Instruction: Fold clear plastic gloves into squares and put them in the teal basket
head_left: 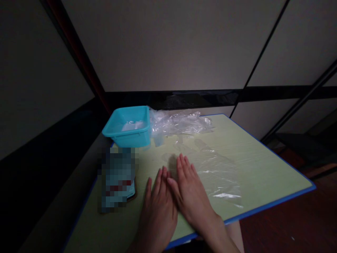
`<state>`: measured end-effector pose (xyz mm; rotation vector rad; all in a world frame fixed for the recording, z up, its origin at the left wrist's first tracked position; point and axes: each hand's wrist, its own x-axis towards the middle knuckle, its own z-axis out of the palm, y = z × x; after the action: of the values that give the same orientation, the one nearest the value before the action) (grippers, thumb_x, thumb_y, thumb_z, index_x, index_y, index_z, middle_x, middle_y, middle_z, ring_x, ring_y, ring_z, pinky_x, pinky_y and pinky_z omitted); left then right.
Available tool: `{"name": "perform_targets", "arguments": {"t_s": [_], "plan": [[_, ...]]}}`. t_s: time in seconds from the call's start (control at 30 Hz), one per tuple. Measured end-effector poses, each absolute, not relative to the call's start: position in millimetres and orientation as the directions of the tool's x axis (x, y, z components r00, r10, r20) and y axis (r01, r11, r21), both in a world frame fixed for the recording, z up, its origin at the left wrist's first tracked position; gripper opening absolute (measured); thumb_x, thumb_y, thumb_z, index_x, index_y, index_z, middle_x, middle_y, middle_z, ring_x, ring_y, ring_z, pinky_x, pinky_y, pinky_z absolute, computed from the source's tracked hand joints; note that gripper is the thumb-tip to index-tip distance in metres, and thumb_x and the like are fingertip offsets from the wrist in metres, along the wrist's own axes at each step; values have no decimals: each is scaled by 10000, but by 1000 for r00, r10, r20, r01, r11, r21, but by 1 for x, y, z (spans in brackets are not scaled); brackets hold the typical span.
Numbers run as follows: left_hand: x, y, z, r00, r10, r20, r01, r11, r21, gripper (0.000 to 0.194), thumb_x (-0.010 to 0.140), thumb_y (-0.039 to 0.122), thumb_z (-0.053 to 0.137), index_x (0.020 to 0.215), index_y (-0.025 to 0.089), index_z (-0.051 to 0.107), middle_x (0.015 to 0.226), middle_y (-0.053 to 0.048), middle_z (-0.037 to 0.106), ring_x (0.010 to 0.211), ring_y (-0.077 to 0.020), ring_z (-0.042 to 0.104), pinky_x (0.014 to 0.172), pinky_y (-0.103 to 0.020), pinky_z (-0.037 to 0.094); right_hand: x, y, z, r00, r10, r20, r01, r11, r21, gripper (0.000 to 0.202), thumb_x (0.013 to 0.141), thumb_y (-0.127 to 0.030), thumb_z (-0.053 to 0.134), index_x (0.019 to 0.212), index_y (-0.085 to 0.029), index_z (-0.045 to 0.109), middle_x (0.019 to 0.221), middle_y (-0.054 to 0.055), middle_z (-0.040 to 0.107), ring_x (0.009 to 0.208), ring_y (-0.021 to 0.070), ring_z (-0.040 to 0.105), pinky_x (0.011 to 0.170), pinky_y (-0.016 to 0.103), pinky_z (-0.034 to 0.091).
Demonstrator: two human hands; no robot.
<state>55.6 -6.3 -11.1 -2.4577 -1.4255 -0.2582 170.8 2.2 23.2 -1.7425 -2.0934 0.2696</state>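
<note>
A clear, thin plastic bag lies spread flat on the pale yellow-green table. My right hand rests palm down at the bag's left edge, fingers stretched forward and held side by side. Close beside it, my left hand also lies palm down with its fingers extended, a little nearer to me. The hands touch or nearly touch around the right thumb. Nothing shows in the grasp of either one. Whether the left fingers press on the bag or only on the tabletop, I cannot tell.
A turquoise plastic basket with whitish contents stands at the back left. Beside it lies a heap of crumpled clear plastic bags. A pixelated, blurred object sits on the left. Blue edging rims the table; panels rise behind.
</note>
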Motion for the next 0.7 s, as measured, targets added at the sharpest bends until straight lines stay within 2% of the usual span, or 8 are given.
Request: {"name": "perform_targets", "arguments": {"t_s": [0.1,0.23,0.4,0.57,0.7], "plan": [[56,-6,-9,494,814,307,869,-475,-139,549,765,176,320,1308,142,395,1357,-98,395,1261,-257,337,988,-465,308,159,7,19,-208,972,108,898,233,-372,514,921,-306,220,1347,-27,291,1421,144,212,1318,245,132,1075,409,185],[54,-4,-11,487,816,311,873,-470,-133,506,784,194,288,1235,67,480,1336,-136,414,1257,-269,339,993,-467,296,169,2,13,-207,975,77,918,221,-329,522,910,-297,230,1354,-25,263,1429,145,166,1322,237,104,1082,398,157],[51,-2,-15,522,777,352,851,-498,-164,493,807,195,285,1238,30,459,1343,-177,394,1253,-300,337,975,-492,310,177,-4,8,-155,981,117,940,183,-287,550,912,-338,237,1368,-31,220,1436,137,131,1323,241,98,1078,396,186],[50,-3,-16,495,794,353,867,-478,-140,502,846,297,317,1250,22,434,1354,-195,372,1260,-318,317,967,-491,334,187,-7,2,-151,970,190,955,193,-224,563,901,-329,274,1372,-28,207,1435,137,146,1322,248,120,1060,404,244],[51,-4,-17,482,805,347,874,-469,-125,517,859,341,325,1257,24,419,1359,-194,364,1269,-317,300,970,-494,336,201,-11,1,-163,970,181,969,192,-156,560,901,-345,283,1366,-36,237,1430,132,174,1319,245,148,1052,407,261]]}}
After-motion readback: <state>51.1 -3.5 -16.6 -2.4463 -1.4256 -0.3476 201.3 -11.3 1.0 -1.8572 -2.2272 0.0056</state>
